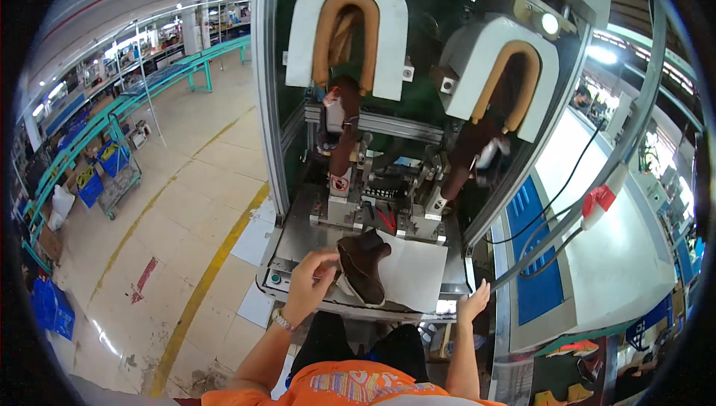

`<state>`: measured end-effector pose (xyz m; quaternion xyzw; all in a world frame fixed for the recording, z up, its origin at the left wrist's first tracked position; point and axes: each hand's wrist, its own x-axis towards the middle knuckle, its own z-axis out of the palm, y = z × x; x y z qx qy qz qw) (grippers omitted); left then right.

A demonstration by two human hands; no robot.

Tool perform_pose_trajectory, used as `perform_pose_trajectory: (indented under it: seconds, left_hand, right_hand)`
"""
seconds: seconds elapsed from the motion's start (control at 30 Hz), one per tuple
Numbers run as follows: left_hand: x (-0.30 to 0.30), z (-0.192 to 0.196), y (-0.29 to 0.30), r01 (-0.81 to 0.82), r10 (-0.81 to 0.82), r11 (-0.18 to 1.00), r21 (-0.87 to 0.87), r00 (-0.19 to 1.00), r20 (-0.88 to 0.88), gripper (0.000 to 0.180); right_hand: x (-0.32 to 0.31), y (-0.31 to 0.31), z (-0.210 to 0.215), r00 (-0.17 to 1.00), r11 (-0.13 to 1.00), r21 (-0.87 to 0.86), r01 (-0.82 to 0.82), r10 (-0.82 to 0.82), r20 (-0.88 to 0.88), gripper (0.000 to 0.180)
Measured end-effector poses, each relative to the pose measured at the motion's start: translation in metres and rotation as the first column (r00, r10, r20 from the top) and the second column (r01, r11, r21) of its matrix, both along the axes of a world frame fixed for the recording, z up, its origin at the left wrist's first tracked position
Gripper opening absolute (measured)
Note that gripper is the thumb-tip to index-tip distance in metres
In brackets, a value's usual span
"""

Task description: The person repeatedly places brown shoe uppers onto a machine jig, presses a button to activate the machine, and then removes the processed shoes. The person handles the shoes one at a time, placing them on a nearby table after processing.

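Observation:
A dark brown ankle boot [363, 266] with a pale sole edge lies tilted on the machine's front ledge, partly over a white sheet [419, 275]. My left hand [309, 283] is at its left side, fingers slightly bent and apart. Whether the fingertips touch the boot I cannot tell. My right hand [473, 303] is off the ledge's right front corner, fingers stretched and nothing seen in it. Behind the boot, two more brown boot uppers, the left one [344, 145] and the right one [464, 154], are mounted on the machine's metal stands beneath padded U-shaped moulds.
Above hang the left white mould block [303, 40] and the right one [543, 81]. Red-handled pliers [388, 218] lie between the stands. A green button [276, 278] sits at the ledge's left. Metal posts flank the bay; a white-and-blue machine [597, 257] stands right.

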<state>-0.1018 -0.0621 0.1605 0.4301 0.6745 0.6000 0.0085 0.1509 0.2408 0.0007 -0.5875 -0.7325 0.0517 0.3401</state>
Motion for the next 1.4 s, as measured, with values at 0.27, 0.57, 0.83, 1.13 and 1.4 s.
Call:
perform_pose_trajectory:
  seconds: [0.27, 0.57, 0.83, 1.13, 1.4]
  left_hand:
    - [-0.014, -0.008, -0.027, -0.1, 0.095, 0.993, 0.063, 0.992, 0.079, 0.024]
    - [-0.015, -0.004, -0.016, -0.048, 0.036, 0.994, 0.099, 0.992, 0.118, 0.021]
    - [-0.056, 0.014, -0.045, -0.25, 0.222, 0.951, 0.183, 0.961, 0.162, 0.032]
    - [0.008, 0.044, 0.018, 0.485, -0.666, 0.741, 0.464, 0.45, 0.594, 0.047]
    - [0.128, -0.01, 0.115, 0.617, -0.499, 0.665, 0.421, -0.054, 0.865, 0.03]
  right_hand:
    - [-0.141, -0.087, 0.227, 0.443, 0.559, 0.525, -0.641, 0.829, -0.342, 0.024]
    - [-0.301, -0.117, 0.375, 0.446, 0.243, 0.693, -0.679, 0.886, 0.126, 0.025]
    - [-0.249, -0.125, 0.339, 0.397, 0.219, 0.911, -0.35, 0.915, -0.068, 0.019]
    - [-0.112, -0.086, 0.289, 0.384, 0.582, 0.555, -0.594, 0.811, -0.441, 0.01]
    - [0.067, -0.111, 0.248, 0.867, 0.857, 0.164, -0.489, 0.499, -0.021, 0.057]
